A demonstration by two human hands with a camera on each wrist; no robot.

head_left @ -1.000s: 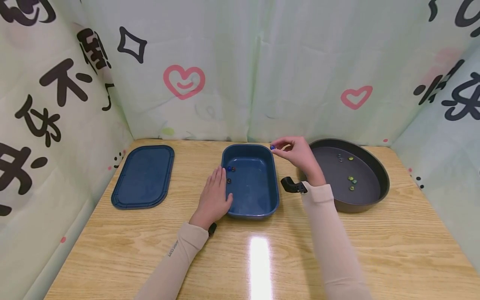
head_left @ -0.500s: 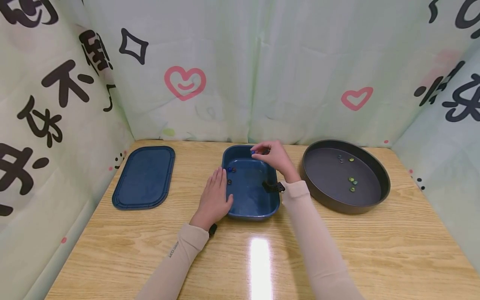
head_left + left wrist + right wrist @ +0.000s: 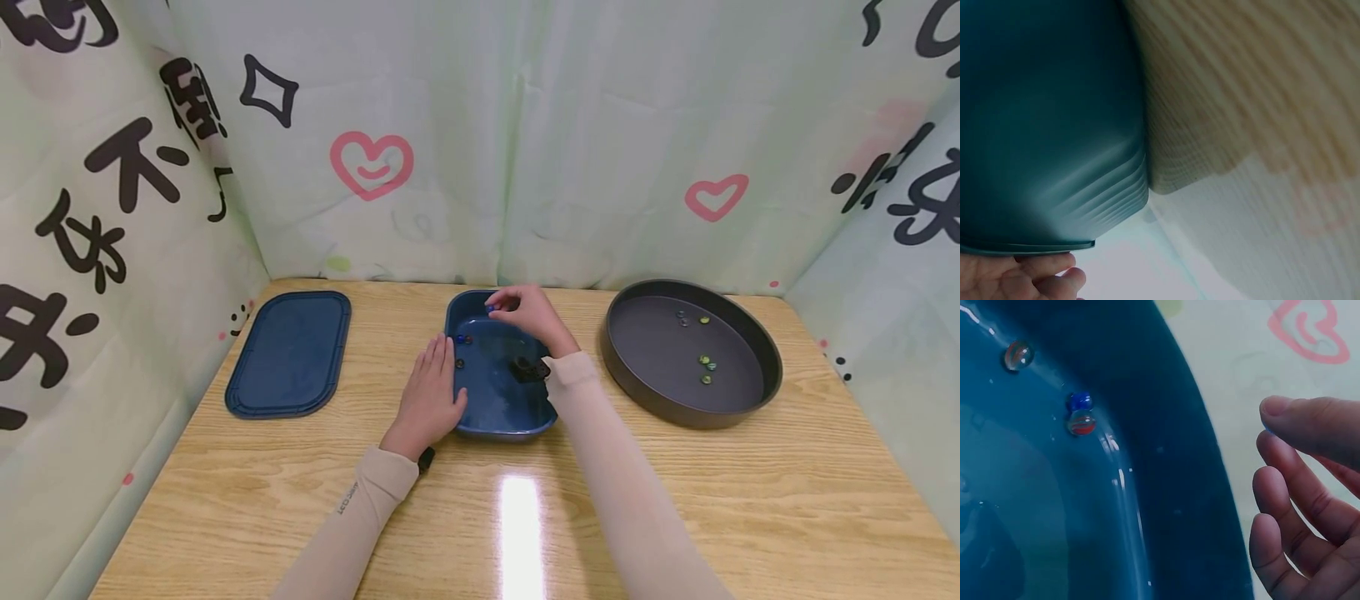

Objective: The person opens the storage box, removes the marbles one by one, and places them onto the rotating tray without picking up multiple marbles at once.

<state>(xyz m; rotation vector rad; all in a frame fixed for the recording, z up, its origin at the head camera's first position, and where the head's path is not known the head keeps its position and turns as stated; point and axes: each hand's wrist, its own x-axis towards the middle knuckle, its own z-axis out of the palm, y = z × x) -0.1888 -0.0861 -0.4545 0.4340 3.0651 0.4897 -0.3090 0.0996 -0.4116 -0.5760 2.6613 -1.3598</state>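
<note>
Over the far part of a blue plastic container [image 3: 504, 400], my right hand [image 3: 534, 318] pinches a blue marble [image 3: 491, 308] between thumb and fingertips. In the right wrist view the fingers hide nearly all of that marble. My left hand [image 3: 426, 396] rests along the container's left rim with its fingers straight. The left wrist view shows its fingertips [image 3: 1025, 275] at the rim, beside the outer wall. Inside, near the left wall, lie a blue marble [image 3: 1080, 400], a red-striped marble [image 3: 1082, 423] touching it, and another striped marble [image 3: 1019, 355] a little apart.
A dark round pan [image 3: 652, 367] stands to the right, holding several marbles, among them yellow-green ones [image 3: 704, 360] and clear ones [image 3: 682, 315]. A blue lid [image 3: 288, 354] lies flat at the left. A printed curtain [image 3: 450, 208] hangs behind the wooden table [image 3: 465, 517].
My right hand has moved left, from beside the pan to over the blue container, with the blue marble still pinched. My left hand has stayed on the rim.
</note>
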